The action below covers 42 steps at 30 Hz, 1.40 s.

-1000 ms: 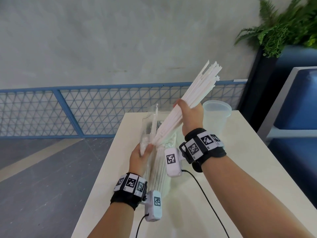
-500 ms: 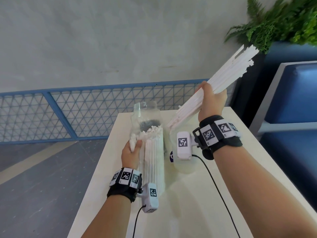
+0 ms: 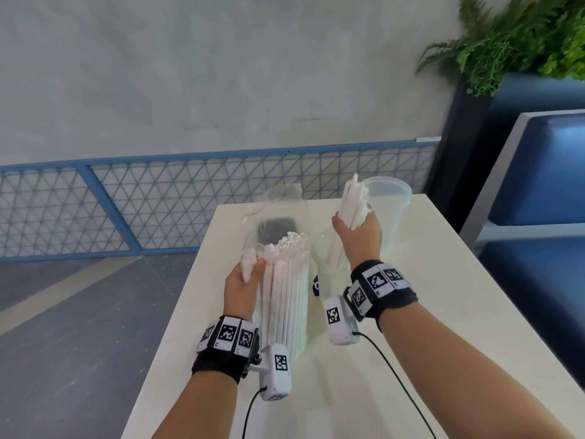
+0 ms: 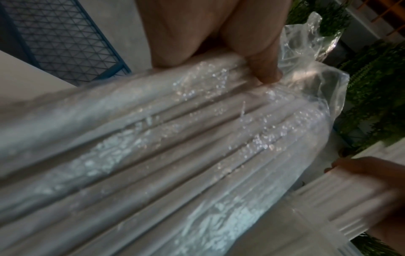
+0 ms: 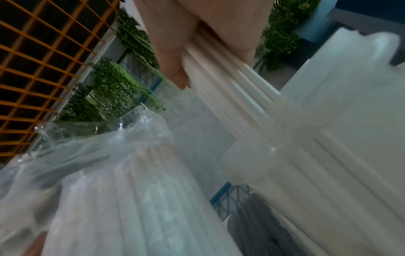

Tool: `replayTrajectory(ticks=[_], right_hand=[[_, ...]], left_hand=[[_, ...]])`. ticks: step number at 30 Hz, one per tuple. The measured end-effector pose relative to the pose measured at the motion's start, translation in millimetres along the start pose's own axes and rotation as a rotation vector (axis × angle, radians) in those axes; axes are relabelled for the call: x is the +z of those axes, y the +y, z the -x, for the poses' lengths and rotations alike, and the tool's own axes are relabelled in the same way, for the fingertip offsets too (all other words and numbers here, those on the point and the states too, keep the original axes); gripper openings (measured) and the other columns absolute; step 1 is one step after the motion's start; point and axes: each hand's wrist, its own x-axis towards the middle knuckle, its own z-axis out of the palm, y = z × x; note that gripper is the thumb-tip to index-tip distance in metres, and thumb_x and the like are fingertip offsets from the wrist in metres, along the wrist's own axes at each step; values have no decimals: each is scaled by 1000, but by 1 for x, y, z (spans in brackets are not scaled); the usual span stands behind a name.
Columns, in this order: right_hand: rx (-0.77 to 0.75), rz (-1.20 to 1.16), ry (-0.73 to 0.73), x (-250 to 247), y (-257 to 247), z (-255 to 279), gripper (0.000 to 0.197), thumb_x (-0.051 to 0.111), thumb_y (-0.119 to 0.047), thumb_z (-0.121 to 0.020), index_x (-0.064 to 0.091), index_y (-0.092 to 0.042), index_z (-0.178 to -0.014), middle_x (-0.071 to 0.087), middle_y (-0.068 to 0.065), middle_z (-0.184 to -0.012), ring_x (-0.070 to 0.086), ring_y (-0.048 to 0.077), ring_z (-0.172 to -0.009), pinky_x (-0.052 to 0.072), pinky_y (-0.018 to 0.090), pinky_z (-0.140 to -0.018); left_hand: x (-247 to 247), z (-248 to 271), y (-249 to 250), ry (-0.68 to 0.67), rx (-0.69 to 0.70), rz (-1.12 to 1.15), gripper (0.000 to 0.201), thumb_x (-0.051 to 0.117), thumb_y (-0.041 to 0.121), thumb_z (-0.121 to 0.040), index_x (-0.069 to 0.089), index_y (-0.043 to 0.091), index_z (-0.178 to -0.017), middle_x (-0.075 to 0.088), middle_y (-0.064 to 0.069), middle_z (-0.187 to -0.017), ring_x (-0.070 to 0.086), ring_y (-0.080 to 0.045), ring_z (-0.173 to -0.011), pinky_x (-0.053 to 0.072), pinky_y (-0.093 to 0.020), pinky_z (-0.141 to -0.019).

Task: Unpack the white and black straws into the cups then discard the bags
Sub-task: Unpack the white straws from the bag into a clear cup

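Observation:
A clear bag of white straws (image 3: pixel 285 296) (image 4: pixel 175 138) (image 5: pixel 109 181) stands upright on the table, its top open. My left hand (image 3: pixel 243 280) (image 4: pixel 260 69) grips its upper left side. My right hand (image 3: pixel 357 231) (image 5: pixel 192 52) grips a loose bundle of white straws (image 3: pixel 351 201) (image 5: pixel 230 86) nearly upright. The bundle's lower ends sit inside the near clear cup (image 3: pixel 329 270) (image 5: pixel 252 152). A second clear cup (image 3: pixel 391 198) stands just behind that hand. A bag of black straws (image 3: pixel 275 228) (image 5: pixel 258 225) lies behind the white bag.
The white table (image 3: pixel 443 312) is narrow, with floor dropping away on the left. A blue mesh railing (image 3: pixel 142 201) runs behind it. A blue padded bench (image 3: pixel 538 201) and a planter with ferns (image 3: pixel 522 42) stand at the right.
My right hand swung the loose bundle down from high on the right to nearly upright, with its lower ends in the near cup. The left hand kept its hold on the bag.

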Motion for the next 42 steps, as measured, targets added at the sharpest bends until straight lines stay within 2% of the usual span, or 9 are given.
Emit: replayTrajectory(ticks=[5, 8, 11, 16, 20, 26, 32, 39, 42], right_hand=[[-97, -42, 26, -2, 7, 8, 26, 69, -5, -77, 54, -17, -94, 62, -4, -88, 55, -7, -75, 43, 9, -73], [-398, 4, 160, -2, -12, 22, 20, 67, -4, -78, 56, -16, -90, 60, -4, -89, 56, 10, -85, 43, 16, -82], [-554, -1, -30, 6, -27, 45, 14, 63, -3, -81, 59, -12, -89, 60, -1, -89, 54, 10, -84, 40, 12, -79], [-284, 479, -400, 25, -6, 51, 24, 53, -36, -91, 61, -27, -112, 31, 5, -139, 43, 25, -117, 30, 26, -103], [-35, 339, -518, 25, -13, 43, 29, 44, -33, -96, 56, -19, -118, 50, 9, -129, 54, 21, -87, 47, 35, -92], [21, 214, -604, 27, -13, 52, 41, 60, -5, -84, 56, -11, -124, 61, 7, -119, 60, 22, -104, 50, 38, -95], [-144, 337, -662, 22, -18, 44, 42, 61, 1, -80, 61, -13, -121, 62, 4, -121, 57, 18, -111, 46, 33, -99], [-703, 437, -364, 26, -33, 62, 34, 58, 9, -77, 68, -10, -103, 52, 11, -111, 54, 22, -93, 39, 14, -85], [-702, 535, -492, 33, -39, 63, 26, 53, 1, -87, 65, -4, -109, 60, 12, -110, 60, 25, -96, 40, 15, -81]], left_hand=[[-1, 2, 0, -14, -12, 24, 15, 57, 18, -90, 65, 10, -100, 68, -1, -88, 63, -13, -85, 50, -16, -73], [-1, 2, 1, -17, -20, 46, 12, 57, 17, -90, 65, 11, -97, 69, 2, -86, 64, -6, -80, 49, -8, -65], [-2, 4, 2, -23, -26, 70, 11, 57, 16, -90, 65, 13, -97, 69, 5, -87, 66, 0, -78, 48, -6, -66], [-10, 4, 1, -35, -21, 39, 12, 57, 21, -90, 66, 15, -93, 69, 2, -89, 64, -1, -80, 45, -18, -74], [-16, 7, 2, -104, -56, 8, 11, 61, 15, -87, 64, 14, -97, 70, 3, -93, 65, -6, -90, 48, -30, -86], [-20, 0, -7, -211, -142, -136, 116, 92, 25, -44, 30, 15, -141, 40, 3, -142, 33, -13, -135, 24, -39, -115], [-18, 2, -1, -128, -107, -40, 64, 85, 7, -59, 53, 24, -112, 62, 9, -111, 56, -12, -113, 43, -26, -94], [-14, 4, 3, -133, -56, -31, 49, 81, 2, -65, 53, 31, -91, 59, 17, -94, 56, 5, -89, 42, -3, -67], [-14, 3, 2, -160, -52, -17, 49, 82, 2, -64, 54, 31, -92, 61, 14, -95, 57, 4, -89, 43, -3, -64]])
